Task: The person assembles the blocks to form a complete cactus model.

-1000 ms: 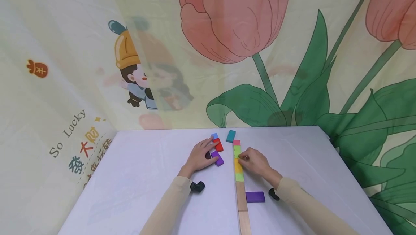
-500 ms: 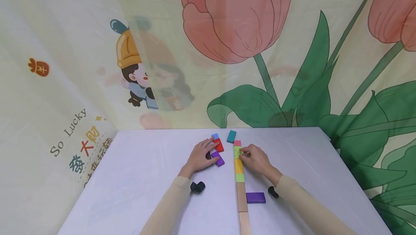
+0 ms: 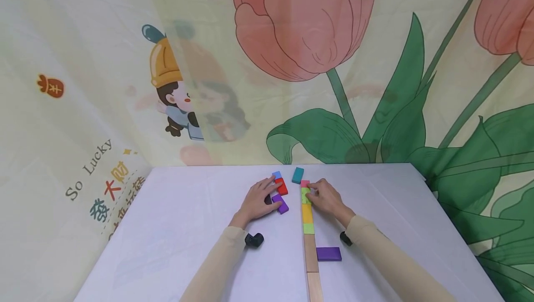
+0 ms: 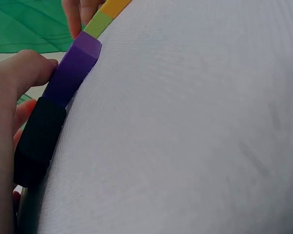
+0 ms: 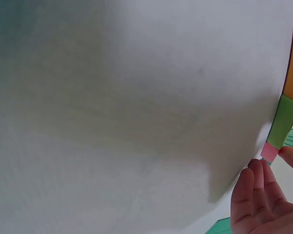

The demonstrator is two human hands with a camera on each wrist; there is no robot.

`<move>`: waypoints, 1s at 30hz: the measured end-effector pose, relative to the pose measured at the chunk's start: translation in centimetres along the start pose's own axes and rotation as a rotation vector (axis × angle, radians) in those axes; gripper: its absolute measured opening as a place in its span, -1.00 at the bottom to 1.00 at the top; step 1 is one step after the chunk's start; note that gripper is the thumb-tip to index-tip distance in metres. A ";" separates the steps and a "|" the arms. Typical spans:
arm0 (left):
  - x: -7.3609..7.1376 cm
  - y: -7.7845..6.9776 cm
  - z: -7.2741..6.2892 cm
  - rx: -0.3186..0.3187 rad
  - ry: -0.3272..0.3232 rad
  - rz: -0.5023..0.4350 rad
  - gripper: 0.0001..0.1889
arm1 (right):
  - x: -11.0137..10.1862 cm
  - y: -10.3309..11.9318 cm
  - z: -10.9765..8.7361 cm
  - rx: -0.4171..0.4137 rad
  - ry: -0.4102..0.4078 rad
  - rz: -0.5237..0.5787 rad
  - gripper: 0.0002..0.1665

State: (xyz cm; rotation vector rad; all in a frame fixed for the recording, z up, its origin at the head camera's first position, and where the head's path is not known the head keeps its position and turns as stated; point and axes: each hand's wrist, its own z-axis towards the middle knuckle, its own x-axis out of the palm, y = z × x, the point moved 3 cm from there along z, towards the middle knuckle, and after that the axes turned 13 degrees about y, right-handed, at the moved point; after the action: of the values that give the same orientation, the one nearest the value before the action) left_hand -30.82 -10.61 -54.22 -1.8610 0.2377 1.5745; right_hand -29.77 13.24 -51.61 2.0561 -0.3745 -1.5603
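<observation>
Head view: on a white table (image 3: 187,228), a pink block (image 3: 305,183) and a lime-green block (image 3: 304,195) cap the far end of a row of blocks (image 3: 310,253), the right hand (image 3: 329,198) beside them, fingers loosely bent. I watch the left hand (image 3: 254,199) lie spread over a purple block (image 3: 280,203) and a red block (image 3: 282,187). Left wrist view: its thumb touches the purple block, a black block (image 4: 43,126) just beside; I see no grip. Right wrist view: fingertips (image 5: 286,153) touch the row's side at the pink and lime-green blocks, apparently grasping neither. I judge the blocks light, rigid, smooth and easily nudged askew, best pinched by opposite long sides.
</observation>
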 end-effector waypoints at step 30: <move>0.3 0.3 0.1 -0.009 0.007 0.019 -0.29 | -1.5 1.6 6.8 0.107 0.046 0.044 -0.26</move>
State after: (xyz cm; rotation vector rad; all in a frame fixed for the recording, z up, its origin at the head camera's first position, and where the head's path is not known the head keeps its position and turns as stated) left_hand -30.98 -10.70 -54.60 -1.8770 0.2526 1.5840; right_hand -36.52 11.07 -50.85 2.1461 -0.4923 -1.4933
